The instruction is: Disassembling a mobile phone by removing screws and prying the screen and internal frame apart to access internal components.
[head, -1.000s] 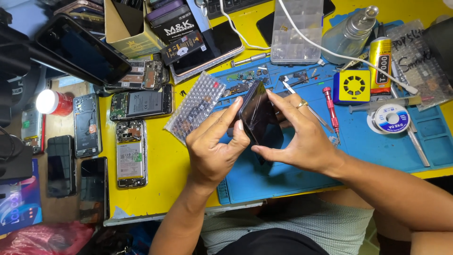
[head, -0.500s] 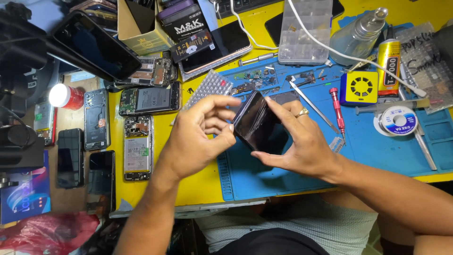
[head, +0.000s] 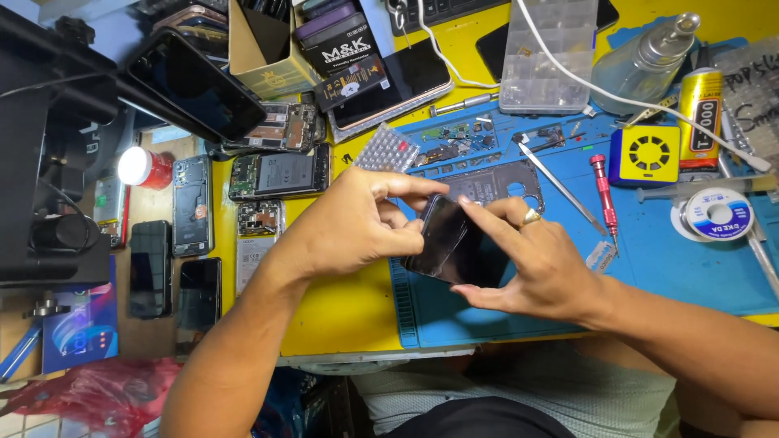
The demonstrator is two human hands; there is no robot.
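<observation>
A dark smartphone [head: 449, 243] with a glossy black face is held above the blue work mat [head: 673, 268], tilted. My left hand [head: 349, 227] grips its left edge, thumb and forefinger pinching near the top corner. My right hand [head: 535, 264], a gold ring on one finger, cradles the phone from the right and below, its forefinger laid along the top edge. Just behind the phone a grey phone frame [head: 499, 182] lies on the mat.
Opened phones [head: 280, 174] and dark screens [head: 150, 268] lie at the left on the yellow table [head: 341, 312]. A red screwdriver [head: 602, 191], tweezers [head: 556, 182], solder spool [head: 714, 215], glue tube [head: 699, 113], clear parts box [head: 548, 57] and bottle [head: 645, 61] crowd the right and back.
The phone has tipped from nearly upright to flatter. My left hand moved from cupping its side to pinching the top left edge; my right forefinger now lies along the top.
</observation>
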